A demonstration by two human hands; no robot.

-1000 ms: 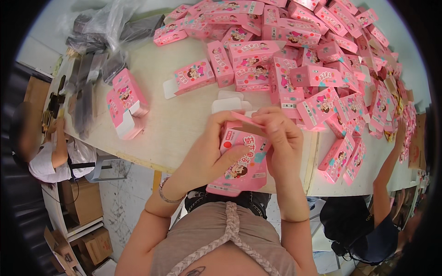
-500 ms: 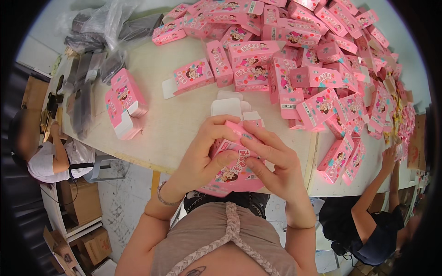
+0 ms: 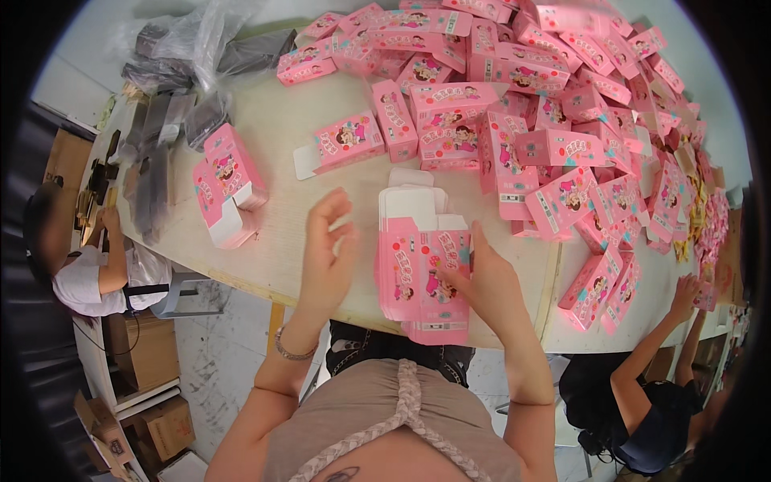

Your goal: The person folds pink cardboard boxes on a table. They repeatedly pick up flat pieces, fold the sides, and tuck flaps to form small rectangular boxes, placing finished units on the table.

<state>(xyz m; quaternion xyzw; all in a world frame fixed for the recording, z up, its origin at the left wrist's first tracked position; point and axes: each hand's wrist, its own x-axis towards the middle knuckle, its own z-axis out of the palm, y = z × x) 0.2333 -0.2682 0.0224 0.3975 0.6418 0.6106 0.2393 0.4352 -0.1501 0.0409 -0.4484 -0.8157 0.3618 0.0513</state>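
In front of me on the table is a stack of flattened pink cartons (image 3: 395,269) with white end flaps at its far end. The top flat carton (image 3: 446,309) hangs a little over the near table edge. My right hand (image 3: 491,277) has it by the right edge, thumb across the printed face. Left of the stack, my left hand (image 3: 328,253) is raised with fingers apart and holds nothing. Farther left stand formed pink cartons (image 3: 227,178), one showing a white end. Another formed carton (image 3: 349,143) lies beyond the stack, its white flap out.
A large heap of formed pink cartons (image 3: 530,68) fills the far right of the table (image 3: 281,185). Grey plastic-wrapped packs (image 3: 152,169) lie at the far left. One person (image 3: 108,277) works at the left, another (image 3: 642,402) at the right by small wrapped pieces (image 3: 711,205).
My left hand has let go of the carton and moved left, opening. The carton, earlier held up between both hands, now lies flat over the stack under my right hand.
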